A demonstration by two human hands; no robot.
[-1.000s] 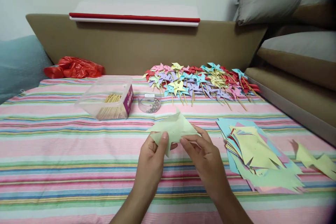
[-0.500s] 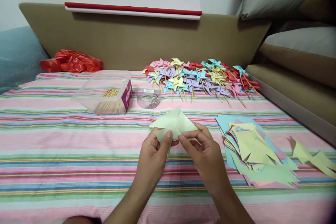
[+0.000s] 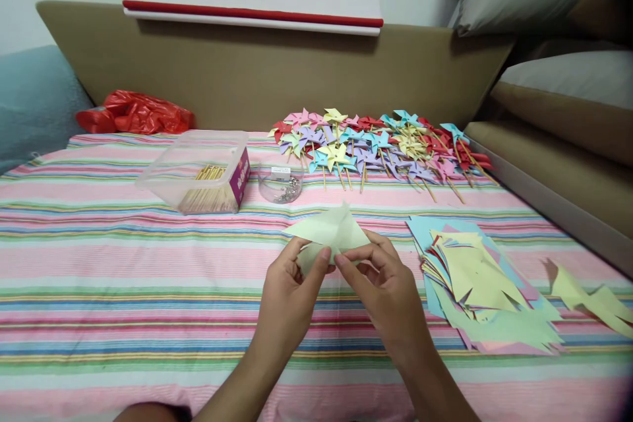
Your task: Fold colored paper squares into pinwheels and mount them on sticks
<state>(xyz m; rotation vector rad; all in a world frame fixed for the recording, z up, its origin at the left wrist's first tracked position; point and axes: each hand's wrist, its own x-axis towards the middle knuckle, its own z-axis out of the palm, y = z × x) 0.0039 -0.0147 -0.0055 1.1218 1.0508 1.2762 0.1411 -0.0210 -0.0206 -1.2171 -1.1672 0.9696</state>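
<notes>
A pale green sheet of pinwheel paper (image 3: 329, 227) is between my two hands at the middle of the view, with its corners partly folded in. My left hand (image 3: 297, 277) grips its left side, thumb pressed on the front near the centre. From the other side my right hand (image 3: 378, 273) pinches the paper close to the left thumb. The fingers behind the sheet are mostly hidden. To the right of my hands lies a stack of cut coloured paper (image 3: 479, 270), yellow on top. One loose cut yellow sheet (image 3: 588, 297) rests farther right.
Finished pinwheels on sticks (image 3: 366, 145) are heaped at the back. A clear box of wooden sticks (image 3: 210, 194) lies left of a round clear tub with small metal pieces (image 3: 280, 186). A red plastic bag (image 3: 143, 112) sits back left, cushions (image 3: 568, 92) at right.
The paper has shifted slightly to the right, and its left part is bent over a little more under my left thumb. My right hand has barely moved.
</notes>
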